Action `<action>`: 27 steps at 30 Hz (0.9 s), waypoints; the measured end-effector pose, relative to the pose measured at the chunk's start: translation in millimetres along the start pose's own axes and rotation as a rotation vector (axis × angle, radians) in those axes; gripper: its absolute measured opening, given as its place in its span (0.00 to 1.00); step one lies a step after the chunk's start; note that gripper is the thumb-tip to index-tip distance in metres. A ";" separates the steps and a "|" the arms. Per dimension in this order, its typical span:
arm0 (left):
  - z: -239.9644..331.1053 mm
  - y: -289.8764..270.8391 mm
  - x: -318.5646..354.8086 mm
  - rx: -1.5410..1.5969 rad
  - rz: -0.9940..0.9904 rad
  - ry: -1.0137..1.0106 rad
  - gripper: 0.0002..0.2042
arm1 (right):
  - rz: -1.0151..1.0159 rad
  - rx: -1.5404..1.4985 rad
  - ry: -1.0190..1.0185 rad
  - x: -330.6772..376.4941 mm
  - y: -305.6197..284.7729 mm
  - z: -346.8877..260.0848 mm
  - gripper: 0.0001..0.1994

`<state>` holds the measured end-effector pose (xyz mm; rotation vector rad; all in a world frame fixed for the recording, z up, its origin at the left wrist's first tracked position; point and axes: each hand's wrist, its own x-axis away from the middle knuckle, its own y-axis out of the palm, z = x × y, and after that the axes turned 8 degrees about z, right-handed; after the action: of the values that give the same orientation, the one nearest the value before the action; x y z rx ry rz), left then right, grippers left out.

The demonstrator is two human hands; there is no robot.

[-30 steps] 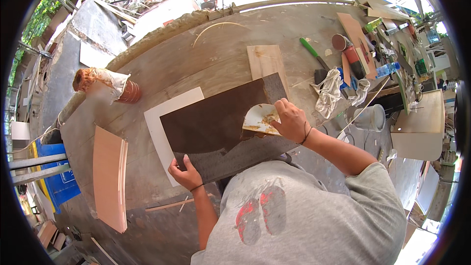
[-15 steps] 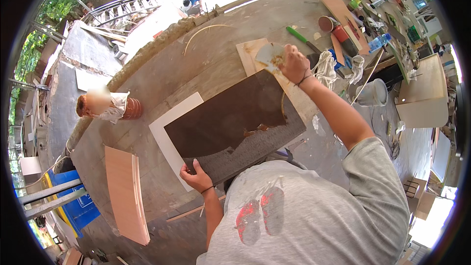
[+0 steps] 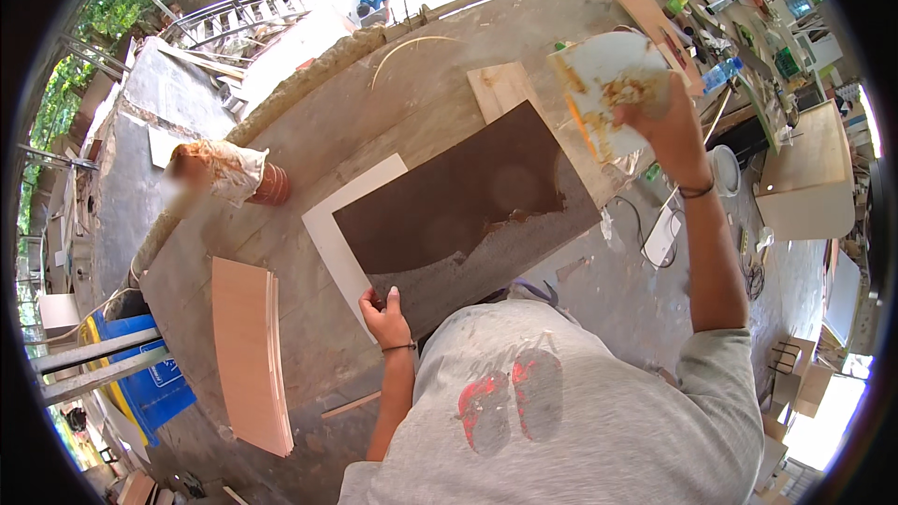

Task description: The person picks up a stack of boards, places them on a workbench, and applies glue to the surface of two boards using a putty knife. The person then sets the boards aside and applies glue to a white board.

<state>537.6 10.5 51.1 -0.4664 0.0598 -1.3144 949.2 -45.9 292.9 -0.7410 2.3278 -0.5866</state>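
My left hand presses flat on the near corner of the dark brown board, fingers spread a little over its edge, holding nothing, only pinning it down. The board lies flat on the desk, stretching away from that hand toward my right. Its half nearer me is coated with a grey, grainy layer (glue, by the look of it), with a ragged border where bare brown begins.

My right hand is raised well above the far right corner of the board, fingers clamped on a pale flat spreader smeared with brownish paste. The two hands are well apart, the board between them.

Under the board, just beyond my left hand, a white sheet sticks out along its left edge. A light plywood piece shows past the board's far end, just left of my right hand. Further left of my left hand a pale curved panel rests on the desk. Beyond that, well away from both hands, an orange pot lies on its side with a wrapped bundle against it. A blue bin stands off the desk's edge, far to my left. To the right of my raised hand is a clutter of tools and bottles.
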 end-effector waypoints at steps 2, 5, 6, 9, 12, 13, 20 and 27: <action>-3.6 -4.8 -3.3 -0.015 -0.044 0.060 0.20 | -0.037 0.019 0.019 26.1 16.4 -24.9 0.24; 5.8 -13.6 -3.7 -0.059 -0.125 0.092 0.21 | -0.088 0.073 0.097 67.8 62.6 -21.8 0.29; 8.4 -15.9 -3.7 -0.085 -0.149 0.094 0.21 | -0.108 0.163 0.185 83.6 77.6 -19.7 0.30; 10.6 -22.3 -6.3 -0.132 -0.203 0.125 0.21 | -0.140 0.338 0.237 122.9 107.6 23.4 0.28; 9.0 -25.2 -11.3 -0.167 -0.256 0.179 0.20 | -0.099 0.463 0.293 140.1 100.3 52.8 0.26; 8.8 -24.7 -13.3 -0.178 -0.275 0.200 0.19 | -0.067 0.494 0.308 141.2 96.2 58.3 0.26; -1.9 -27.9 -24.3 -0.182 -0.347 0.251 0.19 | -0.113 0.335 0.231 156.1 109.9 -10.9 0.19; -4.7 -27.5 -31.2 -0.147 -0.436 0.210 0.19 | -0.161 0.418 0.140 158.6 142.1 8.0 0.16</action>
<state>502.7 33.6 50.0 -0.4802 0.2415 -1.7936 800.6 -42.1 140.2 -0.7060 2.1721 -1.1864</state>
